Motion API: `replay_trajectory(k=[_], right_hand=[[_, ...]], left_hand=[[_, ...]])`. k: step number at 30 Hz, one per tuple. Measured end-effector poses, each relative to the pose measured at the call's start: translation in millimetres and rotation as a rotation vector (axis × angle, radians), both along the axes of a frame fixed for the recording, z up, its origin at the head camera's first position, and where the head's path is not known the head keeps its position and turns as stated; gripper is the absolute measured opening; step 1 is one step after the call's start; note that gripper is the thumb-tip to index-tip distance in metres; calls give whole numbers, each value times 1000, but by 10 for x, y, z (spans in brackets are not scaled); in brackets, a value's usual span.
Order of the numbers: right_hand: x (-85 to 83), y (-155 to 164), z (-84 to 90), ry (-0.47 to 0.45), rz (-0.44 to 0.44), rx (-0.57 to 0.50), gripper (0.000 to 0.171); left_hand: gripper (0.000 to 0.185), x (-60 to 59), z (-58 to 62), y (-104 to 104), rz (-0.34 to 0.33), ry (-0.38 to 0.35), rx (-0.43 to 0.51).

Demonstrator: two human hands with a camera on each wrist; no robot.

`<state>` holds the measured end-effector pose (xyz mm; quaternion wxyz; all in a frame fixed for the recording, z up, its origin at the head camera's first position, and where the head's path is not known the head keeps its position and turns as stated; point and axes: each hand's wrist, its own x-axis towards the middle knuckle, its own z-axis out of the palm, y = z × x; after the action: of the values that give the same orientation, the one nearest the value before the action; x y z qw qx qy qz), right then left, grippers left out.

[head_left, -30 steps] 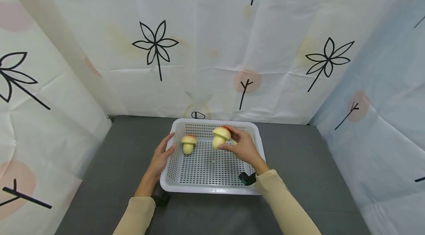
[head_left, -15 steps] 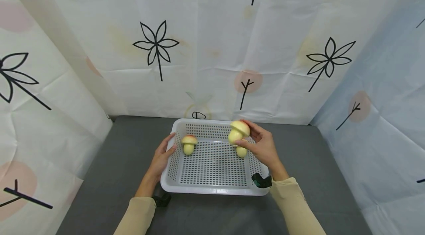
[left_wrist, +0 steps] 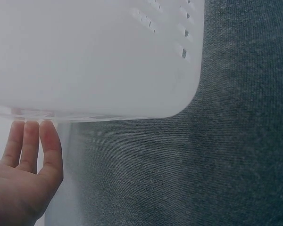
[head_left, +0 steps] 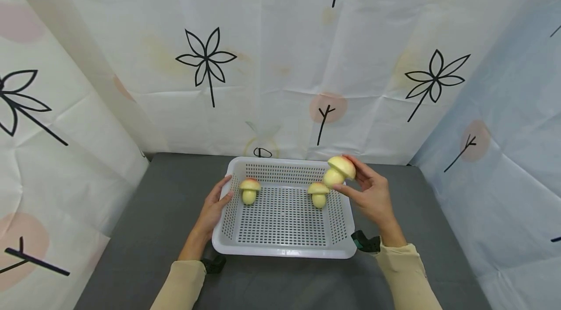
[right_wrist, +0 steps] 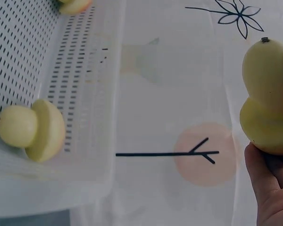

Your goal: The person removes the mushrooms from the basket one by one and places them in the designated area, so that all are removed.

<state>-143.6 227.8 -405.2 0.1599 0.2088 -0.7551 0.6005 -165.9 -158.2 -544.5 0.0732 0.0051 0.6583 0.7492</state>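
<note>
Right hand [head_left: 372, 193] pinches a mushroom toy [head_left: 338, 171] by cap and stem between thumb and fingers, held in the air over the right rim of the white basket [head_left: 285, 251] — a light fingertip grip, so it could slip and roll off across the tabletop [head_left: 144, 212]. Left hand [head_left: 213, 205] rests straight fingers against the basket's left wall; any push there could topple the two mushrooms [head_left: 318, 193] standing inside.

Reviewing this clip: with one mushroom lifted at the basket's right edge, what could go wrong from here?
1. The right hand holds the lifted mushroom only with its fingertips, above the basket rim; it could slip and fall onto the grey table or back inside.
2. The mushroom standing near the right wall sits just below; a drop or a low pass might knock it over.
3. The left hand merely rests against the basket's left side, so a bump could shift the basket.
</note>
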Motion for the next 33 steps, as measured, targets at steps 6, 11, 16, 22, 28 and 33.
replay_trajectory(k=[6, 11, 16, 22, 28, 33], right_hand=[[24, 196, 9, 34, -24, -28, 76], [35, 370, -4, 12, -69, -94, 76], [57, 530, -26, -28, -121, -142, 76], [100, 710, -110, -86, -188, -119, 74], [120, 842, -237, -151, -274, -9, 73], [115, 939, -431, -237, -322, 109, 75]], left_hand=[[55, 8, 11, 4, 2, -15, 21], [56, 6, 6, 6, -2, -9, 25], [57, 4, 6, 12, -6, 17, 10], [56, 11, -2, 9, -7, 7, 29], [57, 14, 7, 11, 1, -3, 21], [57, 8, 2, 10, -2, -2, 16]])
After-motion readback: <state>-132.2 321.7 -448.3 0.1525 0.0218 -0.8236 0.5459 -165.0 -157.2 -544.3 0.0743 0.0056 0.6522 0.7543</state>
